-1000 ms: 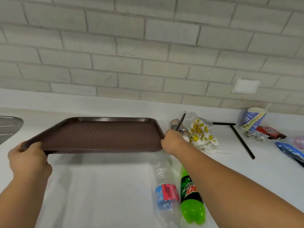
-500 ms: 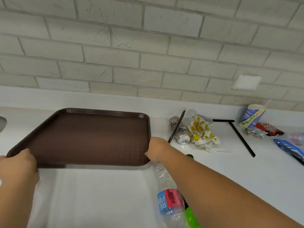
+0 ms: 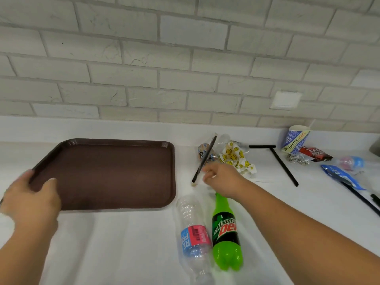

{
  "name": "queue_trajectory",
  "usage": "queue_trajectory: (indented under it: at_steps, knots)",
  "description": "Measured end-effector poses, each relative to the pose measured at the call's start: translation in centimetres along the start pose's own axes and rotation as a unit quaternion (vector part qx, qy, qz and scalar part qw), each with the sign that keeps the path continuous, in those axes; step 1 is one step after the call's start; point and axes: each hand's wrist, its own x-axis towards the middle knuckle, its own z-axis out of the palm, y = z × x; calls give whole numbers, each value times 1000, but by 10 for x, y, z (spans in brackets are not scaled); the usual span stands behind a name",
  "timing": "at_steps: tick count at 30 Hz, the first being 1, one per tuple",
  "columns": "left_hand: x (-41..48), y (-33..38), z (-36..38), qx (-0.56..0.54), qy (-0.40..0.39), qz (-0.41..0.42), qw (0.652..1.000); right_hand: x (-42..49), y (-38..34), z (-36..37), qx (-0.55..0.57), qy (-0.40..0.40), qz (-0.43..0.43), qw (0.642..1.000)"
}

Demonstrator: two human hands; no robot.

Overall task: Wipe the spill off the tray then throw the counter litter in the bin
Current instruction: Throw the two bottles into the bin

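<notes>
Over at 9 o'clock on the white counter [image 3: 123,243] we've got the brown tray [image 3: 115,173], lying flat with a long side toward us.

Handling-wise we'd call it an easy one. It looks like stiff moulded plastic, light for its size, and not something that flexes or cracks. The raised rim gives fingers something to hook, so a corner or mid-side of the rim is the place to take hold. It might skate on that smooth counter under a cloth, so we'd pin it with one hand.

Our left hand [image 3: 30,196] grips the rim at the tray's 8 o'clock corner, thumb on top and fingers wrapped round the edge. Our right hand [image 3: 224,177] is off the tray at its 3 o'clock, fingers loosely curled with nothing in them that we can make out, just beside a black straw [image 3: 203,161].

Looks: dark chocolate brown, rounded corners, matte with a fine grain. Honestly we can't spot any wet patch on it.

The litter looks light. A clear bottle [image 3: 193,233] and a green bottle [image 3: 226,233] lie side by side at the tray's 4 o'clock, with a smiley wrapper [image 3: 236,159] and a paper cup [image 3: 296,138] further right.
</notes>
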Motion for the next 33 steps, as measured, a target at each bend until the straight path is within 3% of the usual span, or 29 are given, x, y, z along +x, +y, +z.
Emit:
queue_trajectory:
  at_steps: [2, 4, 8, 14, 16, 19, 22, 26, 27, 31, 33]
  knots:
    - [-140, 100, -1, 53, -50, 111, 991, -12, 21, -18, 31, 25, 18, 999]
    - [-196, 121, 7, 20, -108, 182, 977, -25, 40, -30, 63, 36, 35, 997]
    - [-251, 112, 22, 19, -246, 171, 954, -53, 68, -37, 95, 52, 67, 992]
    - [-302, 92, 31, 106, -364, 230, 896, -86, 94, -21, 59, 44, 71, 995]
    - [-307, 90, 32, 145, -389, 287, 863, -92, 95, -15, 88, 40, 76, 992]
    - [-305, 89, 34, 217, -410, 400, 791, -98, 91, -10, 124, 41, 73, 989]
    - [-303, 95, 37, 260, -422, 488, 718, -100, 85, -4, 82, 57, 41, 994]
    - [-300, 101, 47, 346, -466, 608, 541, -104, 75, 10, 26, 26, -42, 998]
    - [-300, 100, 49, 365, -472, 617, 513, -107, 73, 15, 6, 16, -52, 999]
    - [-299, 94, 54, 448, -456, 644, 421, -119, 73, 26, -4, 28, -32, 999]
    - [-298, 88, 57, 454, -468, 638, 409, -123, 76, 24, 13, 63, -11, 998]
